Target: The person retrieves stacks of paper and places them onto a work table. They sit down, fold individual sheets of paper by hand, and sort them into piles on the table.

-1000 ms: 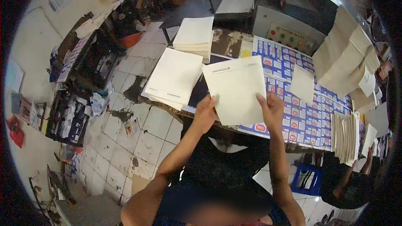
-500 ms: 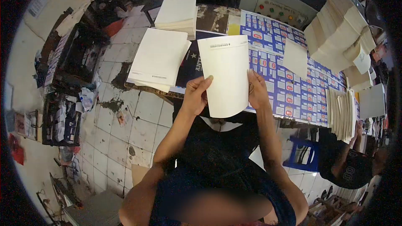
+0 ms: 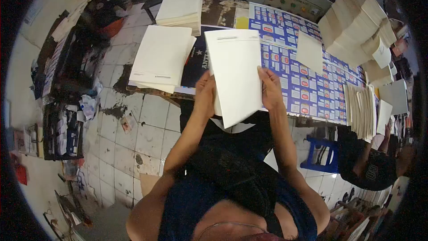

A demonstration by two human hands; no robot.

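Observation:
Upright before me is a small stack of white printed sheets (image 3: 235, 76), its front sheet slightly bowed and slanting away at the lower left from the paper behind. Gripping the right edge, my right hand (image 3: 270, 90) is closed with its thumb over the front. My left hand (image 3: 205, 93) is closed around the left edge, partly hidden by the front sheet. To the left, a loose pile of similar sheets (image 3: 156, 58) lies on the table corner, with a thicker paper stack (image 3: 179, 6) behind it.
Blue printed sheeting (image 3: 290, 82) covers the worktable, with one cream sheet (image 3: 309, 52) on it. Tall paper stacks (image 3: 352, 20) and a bundle of upright sheets (image 3: 359, 109) stand at right. A blue stool (image 3: 320, 154) and another person (image 3: 368, 158) are beyond the table's right front.
The front sheet has swung askew, parting from the paper behind at lower left. My left thumb has slipped from the front face to behind it. The view has shifted slightly.

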